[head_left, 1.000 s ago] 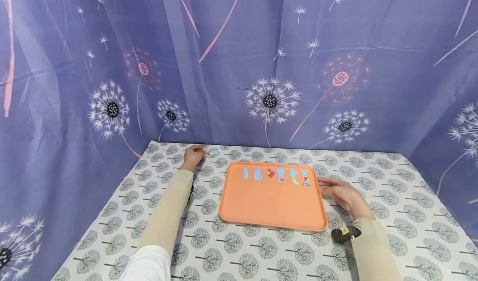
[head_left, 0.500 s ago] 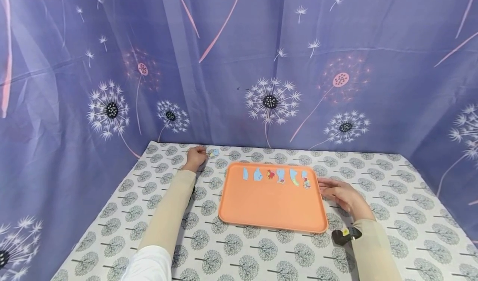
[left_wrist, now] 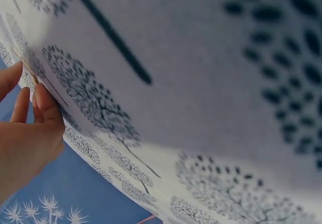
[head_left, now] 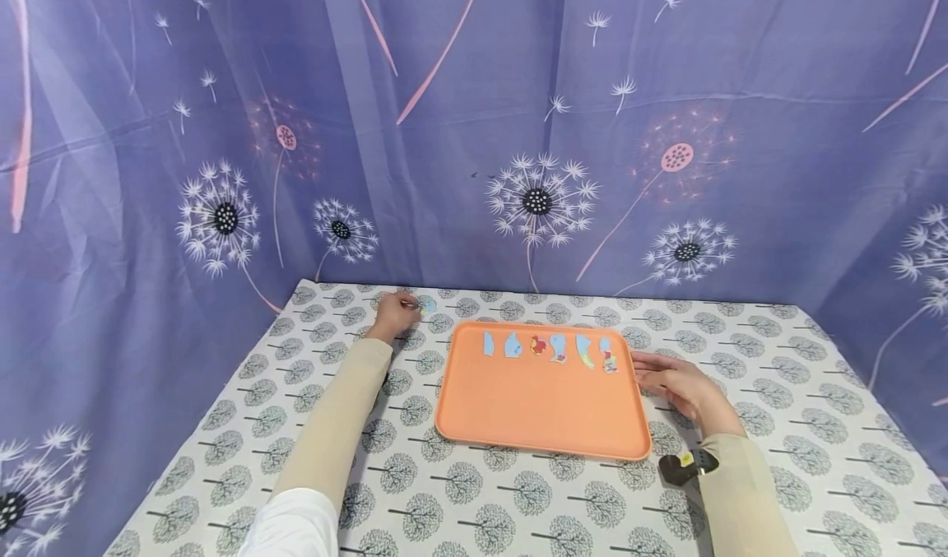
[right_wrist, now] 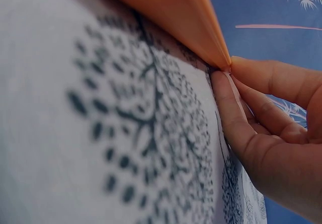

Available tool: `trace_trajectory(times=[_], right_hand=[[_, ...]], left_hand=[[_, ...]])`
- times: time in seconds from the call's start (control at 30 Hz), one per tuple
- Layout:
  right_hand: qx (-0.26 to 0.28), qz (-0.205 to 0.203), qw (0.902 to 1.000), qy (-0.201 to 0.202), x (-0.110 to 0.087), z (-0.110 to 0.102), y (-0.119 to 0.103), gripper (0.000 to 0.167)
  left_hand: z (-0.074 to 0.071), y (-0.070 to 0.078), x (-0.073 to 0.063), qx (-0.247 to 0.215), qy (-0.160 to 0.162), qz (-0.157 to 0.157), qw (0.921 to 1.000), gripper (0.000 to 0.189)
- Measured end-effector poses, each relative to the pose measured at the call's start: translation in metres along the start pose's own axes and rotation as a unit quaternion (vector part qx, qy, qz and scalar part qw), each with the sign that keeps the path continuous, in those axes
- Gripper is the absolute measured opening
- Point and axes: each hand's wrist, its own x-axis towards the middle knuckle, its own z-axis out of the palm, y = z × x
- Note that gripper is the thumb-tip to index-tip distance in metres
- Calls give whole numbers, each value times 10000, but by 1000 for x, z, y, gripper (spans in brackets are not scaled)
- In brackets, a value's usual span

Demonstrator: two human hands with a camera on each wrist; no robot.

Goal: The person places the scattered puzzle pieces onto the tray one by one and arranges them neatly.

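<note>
My left hand (head_left: 396,314) is at the far left of the table and pinches a small light-blue puzzle piece (head_left: 429,304) between thumb and fingers. In the left wrist view the left hand (left_wrist: 35,123) shows a thin brownish edge of the piece (left_wrist: 30,72) at its fingertips, close to the cloth. My right hand (head_left: 683,386) touches the right rim of the orange tray (head_left: 544,409) with fairly straight fingers. In the right wrist view the right hand (right_wrist: 271,113) has fingertips and thumb against the tray's edge (right_wrist: 196,27).
Several cut-out pieces lie in a row along the tray's far side, among them a red one (head_left: 538,345) and a blue-green one (head_left: 585,351). A tree-print cloth (head_left: 459,491) covers the table. Purple dandelion curtains (head_left: 444,170) hang behind and at the sides.
My left hand has shifted slightly right, over to the light-blue piece, which now looks blurred and turned at its fingertips. The right hand and the tray stay in place.
</note>
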Motion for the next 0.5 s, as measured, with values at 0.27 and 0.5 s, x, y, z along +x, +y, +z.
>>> trace_trajectory(times=[0.27,0.5], right_hand=[[-72,-25,10000,-36,0,0,-1,67],[-85,-37,10000,-30,0,0,-1,67]], left_hand=[[1,7,-5,349,110,94,9993,25],[1,7,-8,215,-7,13,9998,30]])
